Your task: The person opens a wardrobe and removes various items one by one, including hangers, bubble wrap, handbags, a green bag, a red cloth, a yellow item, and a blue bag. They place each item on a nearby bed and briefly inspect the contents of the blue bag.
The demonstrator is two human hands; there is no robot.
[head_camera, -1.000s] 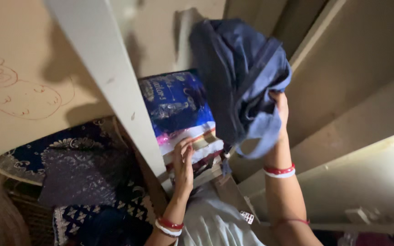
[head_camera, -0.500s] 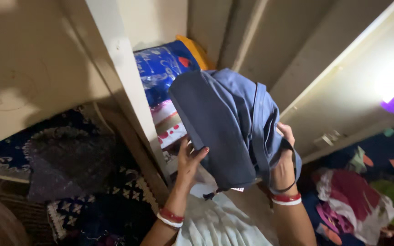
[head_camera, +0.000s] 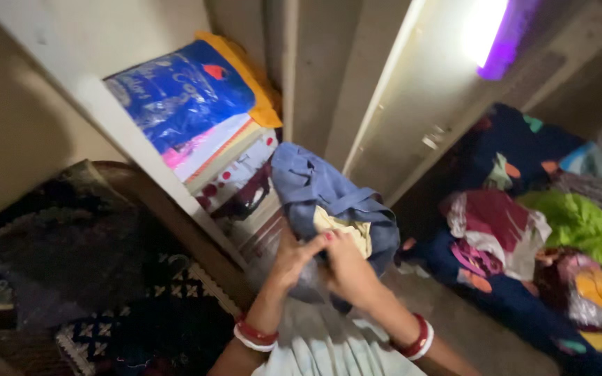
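Lowered from overhead, both hands, left hand (head_camera: pixel 288 259) and right hand (head_camera: pixel 346 270), now meet with fingers pinched on the blue garment (head_camera: pixel 329 202), which bunches toward twelve o'clock, long axis running away toward the stacked shelf (head_camera: pixel 134 150).

Matt blue cloth garment (head_camera: pixel 329 198) (glossy package (head_camera: pixel 179 90))

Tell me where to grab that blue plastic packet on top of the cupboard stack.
Take the blue packet by its rounded end nearest the open front, coming from the cupboard's open side, one hand over and one under. It lies flat on the folded stack, with an orange cloth behind, so the front edge is freest.
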